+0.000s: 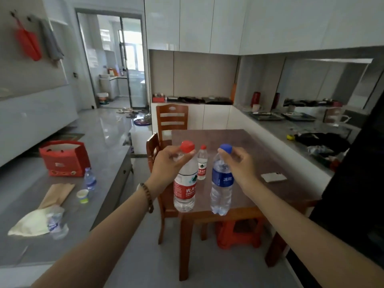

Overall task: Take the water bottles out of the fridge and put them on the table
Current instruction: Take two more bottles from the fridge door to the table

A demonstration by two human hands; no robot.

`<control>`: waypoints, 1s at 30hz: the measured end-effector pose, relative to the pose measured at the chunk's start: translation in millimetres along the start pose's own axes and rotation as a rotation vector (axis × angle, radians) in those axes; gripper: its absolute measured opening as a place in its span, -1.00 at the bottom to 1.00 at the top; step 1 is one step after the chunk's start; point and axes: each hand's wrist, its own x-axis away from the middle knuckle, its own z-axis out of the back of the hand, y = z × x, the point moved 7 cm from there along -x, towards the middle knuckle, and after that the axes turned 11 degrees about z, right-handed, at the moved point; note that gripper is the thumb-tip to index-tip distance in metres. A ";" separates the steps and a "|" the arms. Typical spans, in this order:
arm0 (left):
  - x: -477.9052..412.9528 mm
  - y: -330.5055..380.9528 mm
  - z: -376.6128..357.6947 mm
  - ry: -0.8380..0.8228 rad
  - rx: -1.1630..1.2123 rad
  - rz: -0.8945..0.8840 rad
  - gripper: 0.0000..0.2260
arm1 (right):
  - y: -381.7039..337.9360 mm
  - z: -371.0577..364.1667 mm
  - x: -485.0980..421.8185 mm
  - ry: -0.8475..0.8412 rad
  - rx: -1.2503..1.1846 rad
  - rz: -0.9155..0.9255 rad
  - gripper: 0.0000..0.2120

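Observation:
My left hand (168, 163) grips the neck of a red-capped water bottle with a red label (185, 190). My right hand (239, 163) grips the neck of a blue-capped bottle with a blue label (222, 186). Both bottles hang upright in the air over the near edge of the brown wooden table (270, 196). A smaller red-capped bottle (202, 163) stands upright on the table, seen between the two held ones. The dark fridge (357, 183) fills the right edge of the view.
A white card (273, 177) lies on the table to the right. Wooden chairs (172, 119) stand at the table's far and left sides, with a red stool (236, 233) under it. On the left grey counter (108, 154) sit a red bag (65, 159), a small bottle (90, 179) and a paper cup (83, 196).

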 end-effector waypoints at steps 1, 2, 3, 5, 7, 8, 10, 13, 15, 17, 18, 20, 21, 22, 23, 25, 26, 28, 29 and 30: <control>-18.1 -11.1 -6.6 -0.021 -0.016 0.019 -0.88 | 16.5 -5.8 -13.5 0.000 0.004 -0.015 -0.71; -35.2 -23.0 -13.2 -0.040 -0.018 0.049 -0.88 | 33.3 -11.5 -26.0 0.000 0.011 -0.033 -0.72; -52.3 -36.6 -19.4 -0.053 -0.007 0.087 -0.86 | 50.4 -16.8 -38.3 0.003 0.017 -0.048 -0.71; -87.3 -65.5 -33.2 -0.084 0.033 0.154 -0.84 | 82.9 -28.3 -62.2 0.006 0.021 -0.080 -0.72; -122.6 -94.1 -46.1 -0.116 0.051 0.192 -0.81 | 114.1 -40.7 -83.5 0.007 0.019 -0.110 -0.78; -139.6 -108.4 -51.9 -0.126 0.049 0.213 -0.78 | 129.9 -46.6 -91.3 0.015 0.025 -0.127 -0.81; -172.1 -133.2 -62.3 -0.146 0.053 0.242 -0.72 | 161.8 -58.4 -105.6 0.036 0.040 -0.159 -0.85; -216.1 -168.0 -76.0 -0.168 0.067 0.290 -0.68 | 207.5 -77.7 -125.2 0.054 0.061 -0.227 -0.82; -237.8 -186.5 -86.1 -0.193 0.069 0.320 -0.72 | 231.0 -87.9 -136.0 0.050 0.076 -0.251 -0.74; -258.8 -201.8 -96.9 -0.210 0.072 0.334 -0.79 | 249.6 -97.2 -150.6 0.047 0.081 -0.255 -0.70; -265.4 -208.2 -101.1 -0.215 0.079 0.343 -0.80 | 255.5 -100.5 -155.7 0.045 0.074 -0.257 -0.70; -275.4 -220.7 -110.1 -0.236 0.095 0.367 -0.79 | 269.2 -106.7 -165.1 0.035 0.069 -0.276 -0.70; -280.4 -226.6 -114.3 -0.241 0.088 0.378 -0.78 | 277.1 -108.8 -170.0 0.032 0.081 -0.289 -0.69; -285.0 -232.0 -117.9 -0.239 0.077 0.382 -0.78 | 284.9 -110.4 -173.9 0.027 0.090 -0.296 -0.67; -289.5 -237.1 -121.4 -0.234 0.064 0.387 -0.79 | 292.1 -111.8 -177.9 0.023 0.096 -0.301 -0.65; -294.4 -243.4 -128.6 -0.222 0.069 0.393 -0.85 | 306.3 -114.6 -184.3 0.006 0.100 -0.306 -0.64; -295.2 -245.6 -132.2 -0.211 0.062 0.393 -0.86 | 313.4 -116.5 -186.3 -0.009 0.098 -0.306 -0.63; -295.0 -250.3 -139.4 -0.188 0.045 0.400 -0.82 | 325.6 -119.1 -187.2 -0.036 0.088 -0.311 -0.62; -294.5 -252.9 -142.8 -0.179 0.042 0.404 -0.78 | 330.1 -119.8 -187.0 -0.046 0.087 -0.315 -0.61; -293.9 -255.3 -145.6 -0.170 0.037 0.412 -0.75 | 334.8 -120.2 -187.0 -0.056 0.086 -0.313 -0.60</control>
